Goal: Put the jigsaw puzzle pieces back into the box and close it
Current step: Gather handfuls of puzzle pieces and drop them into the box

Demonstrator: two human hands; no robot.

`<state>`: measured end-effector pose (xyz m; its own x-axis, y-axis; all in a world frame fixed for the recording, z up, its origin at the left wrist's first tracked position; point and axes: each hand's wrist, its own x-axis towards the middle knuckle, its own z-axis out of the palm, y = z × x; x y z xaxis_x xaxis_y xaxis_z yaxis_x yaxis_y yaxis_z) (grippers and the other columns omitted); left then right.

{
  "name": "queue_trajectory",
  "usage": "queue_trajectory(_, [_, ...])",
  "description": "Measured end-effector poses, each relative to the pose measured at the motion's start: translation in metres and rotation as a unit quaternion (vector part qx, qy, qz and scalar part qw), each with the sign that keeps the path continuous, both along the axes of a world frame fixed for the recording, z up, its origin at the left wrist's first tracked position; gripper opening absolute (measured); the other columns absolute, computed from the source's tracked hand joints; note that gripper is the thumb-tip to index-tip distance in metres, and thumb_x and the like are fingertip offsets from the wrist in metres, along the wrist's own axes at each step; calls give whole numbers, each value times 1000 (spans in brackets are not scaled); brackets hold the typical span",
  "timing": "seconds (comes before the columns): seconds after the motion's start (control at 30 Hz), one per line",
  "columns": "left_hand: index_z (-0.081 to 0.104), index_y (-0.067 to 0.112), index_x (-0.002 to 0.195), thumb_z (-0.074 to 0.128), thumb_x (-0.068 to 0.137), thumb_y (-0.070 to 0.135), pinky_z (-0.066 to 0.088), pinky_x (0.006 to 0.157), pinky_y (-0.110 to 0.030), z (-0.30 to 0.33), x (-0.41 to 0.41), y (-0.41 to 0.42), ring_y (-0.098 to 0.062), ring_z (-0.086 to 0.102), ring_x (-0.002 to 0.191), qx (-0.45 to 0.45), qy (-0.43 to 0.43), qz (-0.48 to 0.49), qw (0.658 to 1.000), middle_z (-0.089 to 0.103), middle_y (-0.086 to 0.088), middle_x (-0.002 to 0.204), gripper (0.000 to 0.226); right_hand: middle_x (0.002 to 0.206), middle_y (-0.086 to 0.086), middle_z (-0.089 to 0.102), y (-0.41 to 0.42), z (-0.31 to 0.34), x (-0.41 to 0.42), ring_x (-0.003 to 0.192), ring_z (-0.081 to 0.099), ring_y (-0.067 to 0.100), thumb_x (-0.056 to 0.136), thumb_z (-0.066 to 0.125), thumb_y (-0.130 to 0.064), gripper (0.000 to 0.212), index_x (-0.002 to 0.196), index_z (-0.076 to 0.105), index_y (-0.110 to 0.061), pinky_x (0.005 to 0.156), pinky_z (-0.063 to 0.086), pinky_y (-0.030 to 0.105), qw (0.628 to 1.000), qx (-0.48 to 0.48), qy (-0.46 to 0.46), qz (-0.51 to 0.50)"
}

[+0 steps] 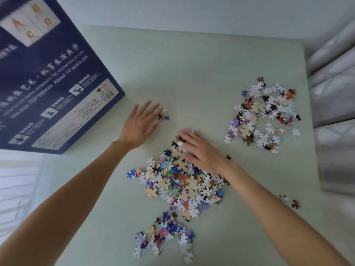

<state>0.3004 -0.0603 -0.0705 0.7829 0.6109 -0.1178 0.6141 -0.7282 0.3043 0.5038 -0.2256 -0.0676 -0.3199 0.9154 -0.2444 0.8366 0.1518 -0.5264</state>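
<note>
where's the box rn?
Head view, upper left: the blue box sits on the table's far-left corner, just beyond the left hand, away from the puzzle piles.

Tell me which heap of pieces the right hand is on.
The big middle heap: the right hand rests on its far edge. The far-right heap and the small near heap lie untouched.

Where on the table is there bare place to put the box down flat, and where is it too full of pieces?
Bare table runs along the far edge, between the blue box and the right pile. The near-left area beside the left forearm is also free. Crowded: the middle pile under the right hand, the near cluster, and a few pieces at the left hand.
</note>
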Motion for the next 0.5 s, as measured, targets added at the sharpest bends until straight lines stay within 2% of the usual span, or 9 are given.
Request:
queue_trajectory(0.1, [6, 26, 148, -4, 89, 63, -8, 116, -35, -7, -8, 2, -11, -9, 143, -26, 36, 50, 998, -1, 7, 156, 71, 154, -14, 7, -3, 15, 7, 140, 0, 2, 95, 23, -49, 53, 141, 34, -24, 113, 13, 35, 988, -13, 106, -108])
queue_trajectory(0.17, [1, 25, 148, -4, 88, 65, -5, 117, -36, -12, -5, -10, -11, -10, 143, -54, 30, 58, 996, -4, 5, 155, 72, 153, -11, 17, 0, 19, 30, 139, 12, 5, 96, 30, -42, 47, 134, 46, -19, 110, 25, 40, 977, 22, 97, -187])
queue_trajectory(0.23, [0, 25, 148, 1, 90, 62, -4, 117, -36, -12, -1, -30, -10, -9, 143, -79, 10, 44, 996, -4, 4, 156, 68, 151, -4, 27, -1, 19, 57, 138, 24, 13, 97, 35, -36, 42, 128, 51, -13, 110, 28, 42, 965, 39, 83, -244])
queue_trajectory(0.3, [2, 25, 147, 3, 91, 60, -5, 117, -34, -9, 3, -52, -8, -7, 143, -105, -15, 21, 994, -2, 5, 155, 67, 149, 0, 32, -7, 14, 79, 136, 28, 18, 98, 39, -29, 37, 129, 51, -12, 112, 24, 42, 959, 54, 43, -274])
queue_trajectory(0.37, [11, 23, 148, 5, 93, 58, -3, 118, -34, -5, 4, -71, -7, -3, 143, -123, -36, -31, 991, 6, 5, 155, 65, 150, 0, 31, -13, 5, 93, 139, 23, 19, 98, 36, -32, 41, 136, 43, -16, 115, 15, 41, 956, 75, -26, -281])
queue_trajectory(0.43, [25, 23, 146, 12, 96, 52, 6, 118, -34, -2, 1, -86, -7, 10, 143, -141, -64, -71, 986, 21, 5, 154, 60, 154, -2, 18, -16, -4, 99, 143, 8, 18, 99, 29, -38, 48, 143, 29, -21, 116, 2, 39, 952, 49, -80, -292])
queue_trajectory(0.5, [39, 21, 139, 16, 97, 49, 22, 115, -38, 1, 1, -88, -11, 28, 138, -138, -113, -50, 983, 39, 2, 146, 56, 156, -5, 0, -18, -10, 92, 144, -5, 17, 98, 22, -43, 53, 147, 16, -24, 115, -8, 40, 948, 12, -111, -298])
